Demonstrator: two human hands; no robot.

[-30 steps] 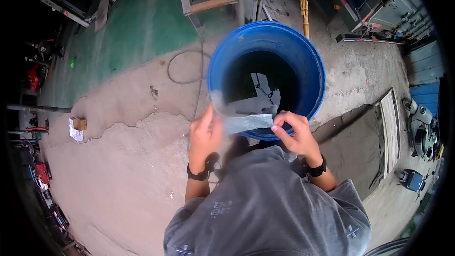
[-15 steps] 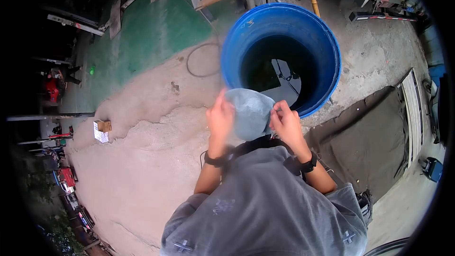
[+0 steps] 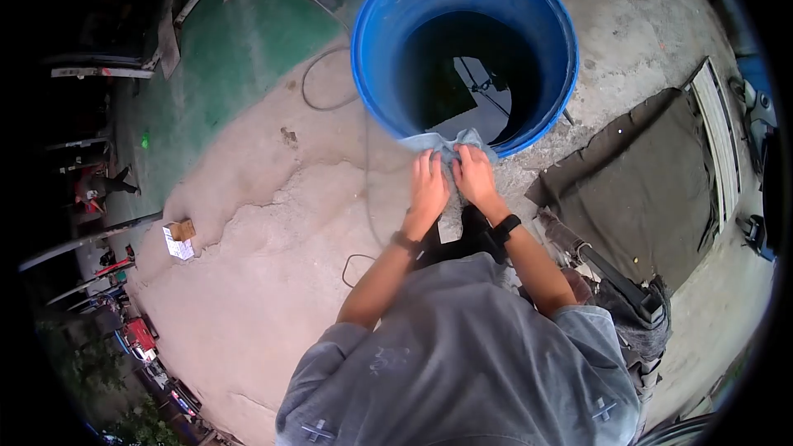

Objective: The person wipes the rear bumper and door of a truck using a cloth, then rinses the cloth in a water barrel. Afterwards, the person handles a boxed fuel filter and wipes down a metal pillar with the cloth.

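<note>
A large blue barrel (image 3: 361, 58) stands in front of me, with dark water (image 3: 429, 54) inside that reflects a pale shape. At its near rim, a thin grey-blue cloth (image 3: 446, 144) is bunched up in my hands. My left hand (image 3: 429, 190) grips the cloth with bent fingers. Close beside it, my right hand (image 3: 476, 177) has its fingers closed on the same cloth. Whether the cloth touches the rim I cannot tell. Dark bands circle both wrists.
A dark tarp-like sheet (image 3: 636, 186) lies at right, beside pale wooden slats (image 3: 717, 144). A thin hose (image 3: 311, 92) curls on the concrete left of the barrel. Further left are a small cardboard box (image 3: 179, 239) and another person (image 3: 101, 186).
The cloth was spread wide between my hands and is now gathered up. Both hands have moved forward to the barrel's near rim and closer together. The view has tilted down.
</note>
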